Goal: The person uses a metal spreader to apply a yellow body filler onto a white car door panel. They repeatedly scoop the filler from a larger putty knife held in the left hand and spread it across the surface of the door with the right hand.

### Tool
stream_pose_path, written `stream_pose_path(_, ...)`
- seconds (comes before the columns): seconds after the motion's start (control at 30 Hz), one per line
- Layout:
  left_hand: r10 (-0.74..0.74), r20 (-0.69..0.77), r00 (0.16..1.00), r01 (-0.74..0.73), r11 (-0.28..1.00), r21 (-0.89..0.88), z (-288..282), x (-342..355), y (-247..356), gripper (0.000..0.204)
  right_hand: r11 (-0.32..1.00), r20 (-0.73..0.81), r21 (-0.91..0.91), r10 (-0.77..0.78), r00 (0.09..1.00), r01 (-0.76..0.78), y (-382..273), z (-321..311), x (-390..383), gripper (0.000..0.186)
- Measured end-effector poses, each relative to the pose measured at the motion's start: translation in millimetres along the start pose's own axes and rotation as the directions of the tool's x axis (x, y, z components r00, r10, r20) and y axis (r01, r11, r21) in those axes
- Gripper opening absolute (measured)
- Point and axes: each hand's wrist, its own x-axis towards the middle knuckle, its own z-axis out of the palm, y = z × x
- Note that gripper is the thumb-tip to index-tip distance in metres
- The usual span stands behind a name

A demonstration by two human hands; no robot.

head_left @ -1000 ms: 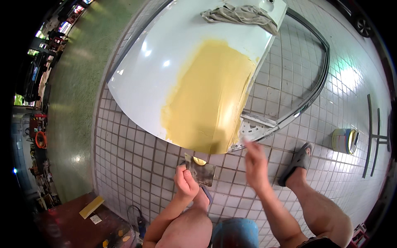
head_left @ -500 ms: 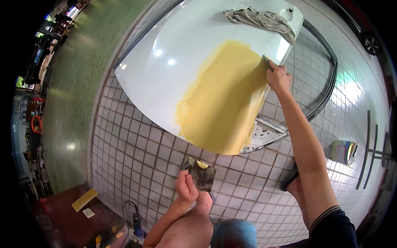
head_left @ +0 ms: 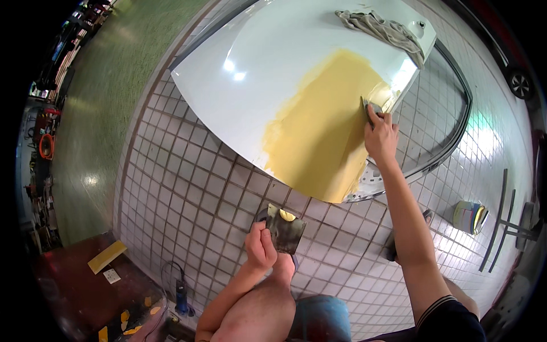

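A white car door [head_left: 239,108] lies in front of me, with a broad patch of yellow body filler [head_left: 319,125] spread over its near right part. My right hand [head_left: 380,137] grips a small putty knife [head_left: 366,106], whose edge rests on the filler close to the door's right edge. Fresh-looking filler streaks lie just beyond the blade. Lower down, clear of the door, my left hand [head_left: 261,246] holds a dark square mixing plate [head_left: 288,233] by its left side. A dab of yellow filler [head_left: 287,215] sits at the plate's far edge.
A grey rag [head_left: 382,29] is draped on the door's far end. An open tin [head_left: 469,216] stands on the tiled floor at right, near a dark metal stand [head_left: 501,222]. At lower left are a dark red table [head_left: 74,290] and a blue power tool [head_left: 181,297]. A blue stool [head_left: 322,319] is below me.
My right hand has drawn the putty knife back toward me from the door's right edge onto the filler, leaving streaks. The left hand still holds the plate. The whole view has shifted slightly.
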Motion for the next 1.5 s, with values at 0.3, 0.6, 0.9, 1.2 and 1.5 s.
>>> stream_pose_path(0.3, -0.047, 0.032, 0.998, 0.046, 0.999, 0.013, -11, -6, -4, 0.014, 0.989, -0.034, 0.089, -0.114, 0.993, 0.117, -18, 4, -77, 0.053)
stream_pose_path(0.6, -0.035, 0.026, 0.999, 0.034, 0.999, 0.008, -9, -8, -8, 0.015, 0.981, 0.027, 0.139, -0.14, 0.99, 0.135, -31, -1, -132, 0.057)
stream_pose_path(0.9, -0.01, 0.014, 1.0, 0.01, 1.0, -0.014, -4, -1, 2, 0.015, 0.975, 0.129, 0.179, -0.152, 0.98, 0.128, -40, -10, -203, 0.06)
stream_pose_path(1.2, 0.027, 0.032, 0.999, -0.027, 1.0, 0.0, 20, 5, 8, 0.017, 0.96, 0.186, 0.256, -0.166, 0.968, 0.116, -40, -14, -266, 0.064)
stream_pose_path(1.5, -0.07, 0.202, 0.977, 0.086, 0.994, -0.068, 33, 11, 15, 0.014, 0.431, 0.329, 0.864, -0.096, 0.939, -0.259, -5, -66, -255, 0.059)
